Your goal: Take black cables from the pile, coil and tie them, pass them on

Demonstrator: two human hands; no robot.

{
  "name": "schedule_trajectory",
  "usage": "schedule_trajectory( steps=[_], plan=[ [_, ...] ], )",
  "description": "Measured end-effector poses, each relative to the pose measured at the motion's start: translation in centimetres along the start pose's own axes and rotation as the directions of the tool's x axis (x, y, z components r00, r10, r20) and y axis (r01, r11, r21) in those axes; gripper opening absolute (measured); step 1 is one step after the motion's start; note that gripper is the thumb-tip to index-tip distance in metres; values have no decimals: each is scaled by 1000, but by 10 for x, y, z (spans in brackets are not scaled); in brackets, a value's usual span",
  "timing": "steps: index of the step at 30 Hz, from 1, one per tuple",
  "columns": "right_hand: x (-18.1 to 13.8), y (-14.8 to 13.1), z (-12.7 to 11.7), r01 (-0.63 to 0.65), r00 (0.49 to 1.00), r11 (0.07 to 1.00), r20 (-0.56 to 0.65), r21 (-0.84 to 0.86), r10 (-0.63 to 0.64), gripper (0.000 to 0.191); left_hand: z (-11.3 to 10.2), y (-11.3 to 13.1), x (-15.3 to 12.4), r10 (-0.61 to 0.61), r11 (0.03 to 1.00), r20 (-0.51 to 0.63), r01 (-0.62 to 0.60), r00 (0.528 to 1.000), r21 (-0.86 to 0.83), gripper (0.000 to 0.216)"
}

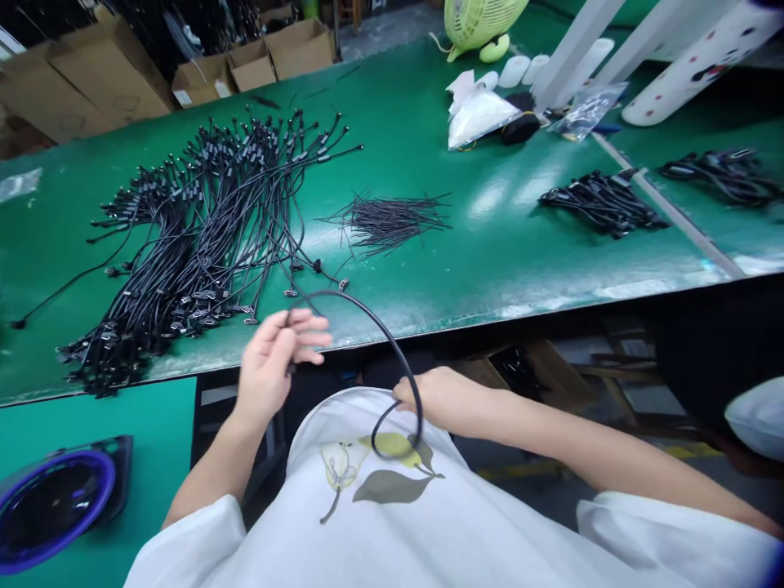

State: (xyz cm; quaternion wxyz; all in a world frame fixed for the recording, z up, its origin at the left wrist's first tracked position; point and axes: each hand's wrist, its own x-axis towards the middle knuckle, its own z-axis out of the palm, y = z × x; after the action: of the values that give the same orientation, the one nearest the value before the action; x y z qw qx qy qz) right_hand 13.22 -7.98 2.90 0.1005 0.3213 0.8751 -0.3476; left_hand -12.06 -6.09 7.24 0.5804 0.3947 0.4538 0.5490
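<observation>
A single black cable (392,343) arches between my two hands in front of the shirt and curls into a loop below. My left hand (269,355) holds one end of it near the bench edge, thumb against the index finger and the other fingers partly extended. A dark bit of the cable shows under that palm, its end blurred. My right hand (432,396) is closed around the cable lower down, its fingertips mostly hidden. Just beyond my left hand lies a large pile of black cables (208,237) with small metal-tipped plugs. Thin black ties (392,222) lie in a heap to its right.
The green bench (478,269) spans the view. Bundled cables (603,202) lie at its right, with a white plastic bag (481,114) and a green fan (481,24) behind. Cardboard boxes (110,73) stand beyond the far edge. A purple-rimmed round dish (110,482) sits lower left.
</observation>
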Motion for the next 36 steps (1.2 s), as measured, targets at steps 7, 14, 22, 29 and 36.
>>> schedule_trajectory(
  steps=[7,14,22,29,36],
  plan=[
    [-33,40,-32,216,970,618,-241,756,-45,57,-36,22,5,-41,914,-117,-10,992,-406,7],
    [-37,64,-9,-344,504,927,-803,150,317,37,-51,20,2,28,974,-90,-48,996,-223,10],
    [-10,-13,-40,-25,799,970,-589,-240,-125,26,-4,-33,-9,72,594,491,-433,868,678,28],
    [9,15,-91,-20,781,981,-616,-193,-105,25,-16,-22,-18,-244,952,484,112,840,285,30],
    [13,61,-77,56,849,998,-525,-29,-62,27,-50,13,-14,-75,838,286,216,955,-501,41]
  ],
)
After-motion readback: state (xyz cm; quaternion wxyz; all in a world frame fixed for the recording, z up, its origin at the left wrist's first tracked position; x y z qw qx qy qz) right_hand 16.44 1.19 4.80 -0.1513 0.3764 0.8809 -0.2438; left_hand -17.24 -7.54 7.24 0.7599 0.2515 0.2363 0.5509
